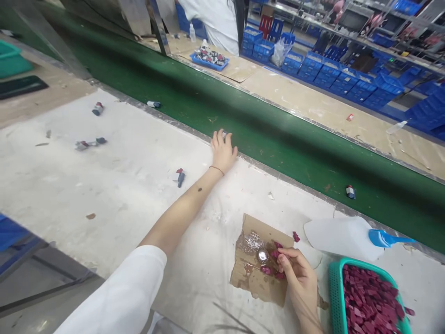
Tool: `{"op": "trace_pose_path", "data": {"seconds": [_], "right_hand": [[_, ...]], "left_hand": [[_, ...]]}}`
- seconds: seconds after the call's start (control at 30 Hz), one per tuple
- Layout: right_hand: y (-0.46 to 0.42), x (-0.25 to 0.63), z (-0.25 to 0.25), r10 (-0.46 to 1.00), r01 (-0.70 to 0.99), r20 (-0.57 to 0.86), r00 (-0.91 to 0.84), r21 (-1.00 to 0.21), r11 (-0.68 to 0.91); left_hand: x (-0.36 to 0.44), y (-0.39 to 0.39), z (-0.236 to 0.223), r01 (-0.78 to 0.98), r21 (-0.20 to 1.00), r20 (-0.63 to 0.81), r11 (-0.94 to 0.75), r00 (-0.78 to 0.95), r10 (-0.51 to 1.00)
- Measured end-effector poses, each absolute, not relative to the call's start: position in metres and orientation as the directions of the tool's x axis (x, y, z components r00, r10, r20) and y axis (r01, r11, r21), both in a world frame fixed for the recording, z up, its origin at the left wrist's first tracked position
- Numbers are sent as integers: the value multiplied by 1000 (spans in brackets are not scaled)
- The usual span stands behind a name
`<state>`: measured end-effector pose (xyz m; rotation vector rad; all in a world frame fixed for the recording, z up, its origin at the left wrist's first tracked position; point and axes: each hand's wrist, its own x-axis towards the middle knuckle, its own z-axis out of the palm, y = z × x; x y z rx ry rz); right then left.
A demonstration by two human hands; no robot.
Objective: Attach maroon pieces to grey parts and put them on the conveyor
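My left hand (pixel 224 150) reaches over the near edge of the green conveyor belt (pixel 264 153), fingers spread and slightly bent. A small pale part shows partly between its fingertips; I see no firm grip on it. My right hand (pixel 301 278) pinches a small dark red plastic piece (pixel 276 253) over a torn cardboard sheet (pixel 257 290). On the cardboard lie a wet, clear, shiny patch (pixel 263 255) and other dark red pieces (pixel 266 270). Another red piece (pixel 295 236) rests just off its upper right corner.
A green basket (pixel 335 297) of dark red pieces stands at lower right, beside a white bottle with blue nozzle (pixel 340 236). Small grey-and-red assemblies lie on the white table (pixel 139 153) and belt. Across the belt are a blue tray (pixel 210 62) and a person in white (pixel 219 23).
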<state>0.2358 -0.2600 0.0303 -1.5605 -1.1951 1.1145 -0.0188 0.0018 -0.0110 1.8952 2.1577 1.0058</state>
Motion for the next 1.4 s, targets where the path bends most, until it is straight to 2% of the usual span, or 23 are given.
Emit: {"op": "trace_pose_path", "data": {"seconds": [0.1, 0.37, 0.43, 0.5, 0.53, 0.57, 0.73, 0.8, 0.9, 1.0, 1.13, 1.4], "right_hand": [[-263, 236, 28, 975, 207, -170, 140, -958, -197], [-265, 230, 27, 985, 166, -105, 134, -978, -126], [-266, 229, 28, 986, 137, -95, 139, -984, -115], [-266, 228, 28, 985, 116, -101, 142, -986, -118], [-266, 228, 28, 984, 106, -107, 143, -987, -122], [-265, 228, 28, 983, 96, -113, 143, -987, -128], [-265, 228, 28, 978, 49, -145, 150, -987, -154], [-266, 227, 29, 977, 30, -156, 148, -986, -162], [-268, 223, 31, 977, 18, -158, 145, -987, -162], [-271, 219, 33, 983, 25, -143, 118, -989, -147], [-274, 212, 35, 989, 27, -113, 92, -993, -116], [-283, 201, 34, 995, -6, -104, 13, -995, -104]], "left_hand": [[-35, 18, -6, 826, 562, 292, 49, -254, 922], [-40, 19, 9, 742, 654, 328, -145, -106, 939], [-32, 7, 12, 543, 828, 271, -142, -165, 948], [-21, -14, 15, 192, 979, 101, -67, -172, 980], [-16, -28, 16, 26, 1000, 4, -1, -120, 993], [-11, -45, 18, -54, 997, -64, 62, -45, 997], [7, -143, 26, -109, 935, -290, 339, 319, 902], [11, -176, 29, -184, 828, -391, 529, 486, 781], [15, -210, 30, -236, 706, -464, 668, 560, 687], [18, -227, 28, -264, 706, -478, 657, 507, 717], [20, -237, 21, -317, 755, -428, 574, 425, 798], [22, -249, 8, -314, 820, -330, 478, 423, 844]]}}
